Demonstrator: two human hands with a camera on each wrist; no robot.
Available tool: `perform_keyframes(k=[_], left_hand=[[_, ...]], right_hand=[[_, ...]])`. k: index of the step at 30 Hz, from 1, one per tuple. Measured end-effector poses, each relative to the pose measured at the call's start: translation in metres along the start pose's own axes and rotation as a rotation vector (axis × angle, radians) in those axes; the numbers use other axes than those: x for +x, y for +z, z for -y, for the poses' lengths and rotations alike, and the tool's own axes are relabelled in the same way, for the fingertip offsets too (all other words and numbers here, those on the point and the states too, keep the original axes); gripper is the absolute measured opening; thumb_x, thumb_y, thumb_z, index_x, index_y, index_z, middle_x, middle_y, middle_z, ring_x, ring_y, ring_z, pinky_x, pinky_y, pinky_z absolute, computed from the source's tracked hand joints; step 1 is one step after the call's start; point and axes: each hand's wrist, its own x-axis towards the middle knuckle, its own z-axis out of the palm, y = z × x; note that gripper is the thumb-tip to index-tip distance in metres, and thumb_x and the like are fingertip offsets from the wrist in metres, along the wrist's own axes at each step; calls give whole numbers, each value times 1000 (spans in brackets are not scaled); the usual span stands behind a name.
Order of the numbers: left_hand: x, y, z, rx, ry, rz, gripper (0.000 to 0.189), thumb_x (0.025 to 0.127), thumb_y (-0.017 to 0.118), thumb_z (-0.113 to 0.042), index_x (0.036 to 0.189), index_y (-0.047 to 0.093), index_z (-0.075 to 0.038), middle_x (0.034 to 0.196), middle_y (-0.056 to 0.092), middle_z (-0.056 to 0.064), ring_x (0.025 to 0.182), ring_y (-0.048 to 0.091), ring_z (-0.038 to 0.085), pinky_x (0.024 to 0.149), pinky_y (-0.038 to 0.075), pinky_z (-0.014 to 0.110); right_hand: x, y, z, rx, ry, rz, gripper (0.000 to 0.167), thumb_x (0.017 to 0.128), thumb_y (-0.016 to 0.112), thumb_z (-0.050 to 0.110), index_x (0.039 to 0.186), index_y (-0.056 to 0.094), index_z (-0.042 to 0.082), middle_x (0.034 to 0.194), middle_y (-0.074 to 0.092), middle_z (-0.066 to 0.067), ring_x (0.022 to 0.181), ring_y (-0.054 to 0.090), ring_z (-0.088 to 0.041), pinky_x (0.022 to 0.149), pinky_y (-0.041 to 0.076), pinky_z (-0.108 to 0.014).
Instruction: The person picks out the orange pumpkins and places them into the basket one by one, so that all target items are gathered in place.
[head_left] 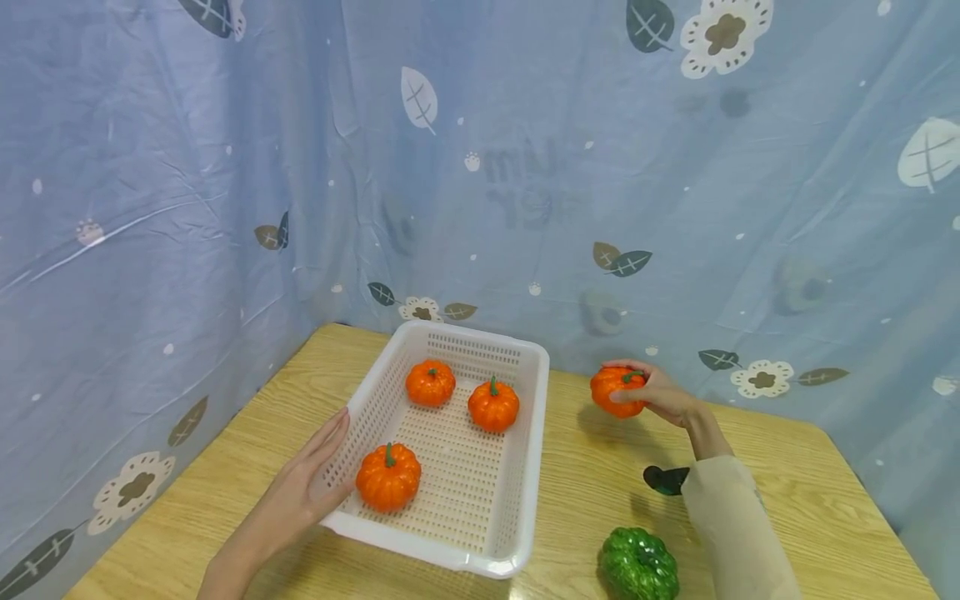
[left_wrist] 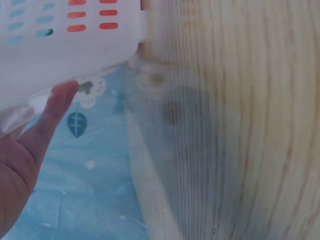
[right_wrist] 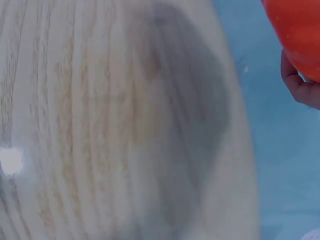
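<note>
My left hand (head_left: 300, 485) holds the left side of a white plastic basket (head_left: 534, 467), fingers along the outer wall and thumb at the rim. In the left wrist view, this hand (left_wrist: 22, 160) touches the basket's edge (left_wrist: 75, 60). Three small orange pumpkins with green stems lie inside: one at the back (head_left: 431, 383), one at the right (head_left: 493, 407), one near the front left (head_left: 388, 477). Right of the basket, my right hand (head_left: 660, 396) grips another orange pumpkin (head_left: 611, 392) above the table. The right wrist view shows only part of that pumpkin (right_wrist: 297, 35) and a finger (right_wrist: 295, 82).
A green pumpkin (head_left: 639, 564) sits on the wooden table (head_left: 577, 508) at the front right. Beside the right sleeve (head_left: 731, 521) lies a dark, shiny object (head_left: 663, 479), partly hidden by it. Blue patterned curtains (head_left: 525, 167) hang behind and left of the table.
</note>
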Motion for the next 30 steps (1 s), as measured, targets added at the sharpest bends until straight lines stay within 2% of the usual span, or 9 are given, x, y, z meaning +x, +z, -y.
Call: perform_keyframes(k=[1,3,6,8,13,17,21,27,30], left_hand=[[0,0,0,2,-3,2,74,87,69,-26,148,34,-4,156,27,7,137,32,37,111,25,37],[0,0,1,-3,1,3,73,87,69,-25,148,34,-4,156,27,9,137,31,37,112,24,34],[0,1,2,-13,13,-4,73,87,69,-24,148,34,-4,155,28,11,137,31,36,108,15,13],[1,1,2,-23,17,-5,74,87,69,-24,148,33,-4,155,28,12,138,30,37,103,9,4],[1,1,2,-24,-4,8,74,87,68,-25,149,32,-7,156,27,10,137,31,38,104,10,8],[1,1,2,-25,-8,12,74,87,69,-25,149,32,-7,156,26,9,137,31,38,103,11,8],[1,1,1,-28,-4,11,75,87,69,-24,149,32,-7,156,27,11,137,31,37,101,10,4],[1,1,2,-27,-10,13,74,87,69,-25,149,32,-7,156,27,9,137,31,37,101,11,6],[1,1,2,-30,-6,13,75,87,69,-24,149,32,-6,156,27,10,137,31,38,101,10,5]], right_hand=[[0,2,3,-17,-16,5,49,89,60,-5,134,53,13,122,56,-2,105,60,-19,85,55,-37],[1,6,11,-50,-59,23,51,89,60,-5,137,51,11,124,56,-1,106,60,-19,85,55,-37],[4,11,25,-98,-139,56,53,89,60,-7,139,50,8,129,55,-1,107,61,-19,84,56,-37],[5,16,35,-110,-175,76,53,88,60,-7,139,49,5,135,52,-4,108,61,-19,83,56,-37],[4,27,56,-140,-204,98,54,88,60,-6,140,48,4,143,44,-3,107,61,-18,82,56,-35],[3,35,65,-141,-212,99,54,88,60,-7,139,51,8,135,48,4,106,61,-18,81,56,-35],[-1,42,72,-149,-211,82,53,87,62,-5,138,52,9,131,51,1,103,62,-18,80,57,-35],[-11,54,86,-209,-208,45,54,87,64,-3,138,50,6,144,36,-5,105,61,-18,80,57,-35],[-16,60,92,-222,-213,55,54,87,64,-2,139,48,4,144,37,-6,105,61,-20,80,57,-36]])
